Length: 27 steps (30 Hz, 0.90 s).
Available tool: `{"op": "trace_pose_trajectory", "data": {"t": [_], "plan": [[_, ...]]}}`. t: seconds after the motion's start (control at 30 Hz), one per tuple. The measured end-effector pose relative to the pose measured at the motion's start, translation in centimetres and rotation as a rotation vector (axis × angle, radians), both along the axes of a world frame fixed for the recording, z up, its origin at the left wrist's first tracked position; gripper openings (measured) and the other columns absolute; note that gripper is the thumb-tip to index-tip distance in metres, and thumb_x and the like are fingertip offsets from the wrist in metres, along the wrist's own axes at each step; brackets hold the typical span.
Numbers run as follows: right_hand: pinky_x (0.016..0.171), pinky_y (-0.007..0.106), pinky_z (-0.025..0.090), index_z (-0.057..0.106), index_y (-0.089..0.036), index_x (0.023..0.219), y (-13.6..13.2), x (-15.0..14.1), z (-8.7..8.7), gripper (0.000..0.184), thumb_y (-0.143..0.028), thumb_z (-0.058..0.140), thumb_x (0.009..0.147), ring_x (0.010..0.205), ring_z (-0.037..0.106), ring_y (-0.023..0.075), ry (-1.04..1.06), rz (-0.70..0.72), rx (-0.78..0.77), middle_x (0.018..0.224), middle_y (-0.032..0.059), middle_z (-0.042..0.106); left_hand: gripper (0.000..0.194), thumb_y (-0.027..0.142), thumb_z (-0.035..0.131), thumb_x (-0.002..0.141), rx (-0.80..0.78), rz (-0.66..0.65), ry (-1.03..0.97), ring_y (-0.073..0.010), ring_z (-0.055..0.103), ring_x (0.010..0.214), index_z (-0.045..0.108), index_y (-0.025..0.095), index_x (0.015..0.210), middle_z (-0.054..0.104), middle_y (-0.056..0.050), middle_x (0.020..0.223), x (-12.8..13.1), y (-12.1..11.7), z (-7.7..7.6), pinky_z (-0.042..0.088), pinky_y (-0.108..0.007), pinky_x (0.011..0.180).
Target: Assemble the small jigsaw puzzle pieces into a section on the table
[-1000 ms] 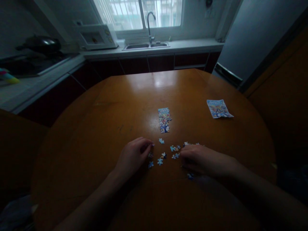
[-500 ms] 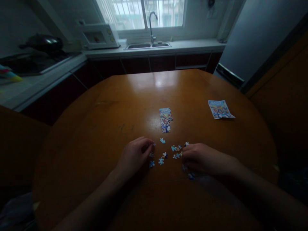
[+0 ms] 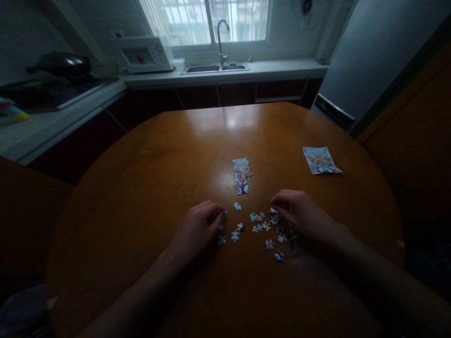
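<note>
My left hand (image 3: 199,225) rests on the table with its thumb and forefinger pinched on a small puzzle piece (image 3: 225,211), of which only an edge shows. Loose pieces lie beside it, among them a blue one (image 3: 221,240) and a pale blue one (image 3: 235,235). My right hand (image 3: 299,211) is above the right-hand pile of pieces (image 3: 281,230), fingers pressed together. Whatever may be between those fingertips is hidden. Farther up lies a joined strip of puzzle (image 3: 241,176) with a jagged right edge.
A crumpled printed sheet (image 3: 321,160) lies on the right of the wooden table (image 3: 169,155). Beyond the table are a counter with a sink (image 3: 202,69), a microwave (image 3: 143,54) and a wok (image 3: 63,64) on the stove. A fridge (image 3: 366,56) stands at the right.
My right hand has moved up and to the right, uncovering several loose pieces that it hid before. My left hand holds its place with the piece.
</note>
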State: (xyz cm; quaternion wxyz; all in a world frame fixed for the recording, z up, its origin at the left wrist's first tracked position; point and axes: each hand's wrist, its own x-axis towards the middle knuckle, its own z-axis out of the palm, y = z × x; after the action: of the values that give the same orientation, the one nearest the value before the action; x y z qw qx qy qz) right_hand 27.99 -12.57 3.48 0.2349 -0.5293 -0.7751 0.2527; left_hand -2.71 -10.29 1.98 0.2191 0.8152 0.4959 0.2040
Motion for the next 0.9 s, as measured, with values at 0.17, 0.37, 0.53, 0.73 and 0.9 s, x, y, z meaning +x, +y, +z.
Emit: {"op": "trace_pose_trajectory", "data": {"t": [0.17, 0.37, 0.53, 0.73, 0.9], "plan": [[0.072, 0.031, 0.048, 0.071, -0.021, 0.092, 0.0, -0.1, -0.1, 0.013, -0.014, 0.061, 0.092, 0.082, 0.063, 0.0174, -0.018, 0.044, -0.005, 0.091, 0.0053, 0.07, 0.016, 0.028, 0.057, 0.094, -0.007, -0.001, 0.008, -0.0183, 0.065, 0.081, 0.072, 0.02, 0.095, 0.072, -0.005, 0.092, -0.1, 0.0, 0.0, 0.048, -0.031, 0.073], [0.077, 0.028, 0.048, 0.073, -0.02, 0.095, -0.4, -0.5, 0.0, 0.014, -0.014, 0.061, 0.092, 0.088, 0.062, 0.0176, -0.076, 0.206, -0.051, 0.097, 0.0064, 0.067, 0.015, 0.028, 0.059, 0.093, -0.014, 0.001, 0.003, -0.0179, 0.065, 0.081, 0.072, 0.02, 0.094, 0.072, -0.004, 0.091, 0.0, 0.0, -0.1, 0.047, -0.03, 0.073], [0.08, 0.029, 0.048, 0.073, -0.021, 0.099, -0.7, -0.8, 0.3, 0.012, -0.017, 0.066, 0.091, 0.09, 0.062, 0.0178, -0.124, 0.274, -0.089, 0.098, 0.006, 0.066, 0.016, 0.029, 0.059, 0.093, -0.023, 0.004, 0.005, -0.0181, 0.066, 0.081, 0.072, 0.02, 0.094, 0.072, -0.004, 0.092, 0.1, -0.1, 0.1, 0.047, -0.03, 0.072], [0.08, 0.031, 0.048, 0.073, -0.021, 0.094, -0.8, -1.1, -0.1, 0.008, -0.022, 0.073, 0.086, 0.091, 0.06, 0.0193, -0.169, 0.245, -0.077, 0.098, 0.0071, 0.066, 0.016, 0.027, 0.057, 0.094, -0.018, -0.014, -0.009, -0.0185, 0.065, 0.081, 0.072, 0.019, 0.095, 0.072, -0.006, 0.092, 0.1, -0.1, 0.2, 0.049, -0.031, 0.073], [0.079, 0.03, 0.048, 0.073, -0.02, 0.092, -0.9, -1.3, -0.1, 0.006, -0.018, 0.071, 0.087, 0.089, 0.06, 0.0181, -0.153, 0.262, -0.074, 0.096, 0.0065, 0.065, 0.016, 0.026, 0.058, 0.093, -0.005, -0.008, -0.012, -0.0185, 0.065, 0.081, 0.073, 0.019, 0.095, 0.073, -0.006, 0.092, 0.1, 0.0, 0.1, 0.049, -0.032, 0.072]]}}
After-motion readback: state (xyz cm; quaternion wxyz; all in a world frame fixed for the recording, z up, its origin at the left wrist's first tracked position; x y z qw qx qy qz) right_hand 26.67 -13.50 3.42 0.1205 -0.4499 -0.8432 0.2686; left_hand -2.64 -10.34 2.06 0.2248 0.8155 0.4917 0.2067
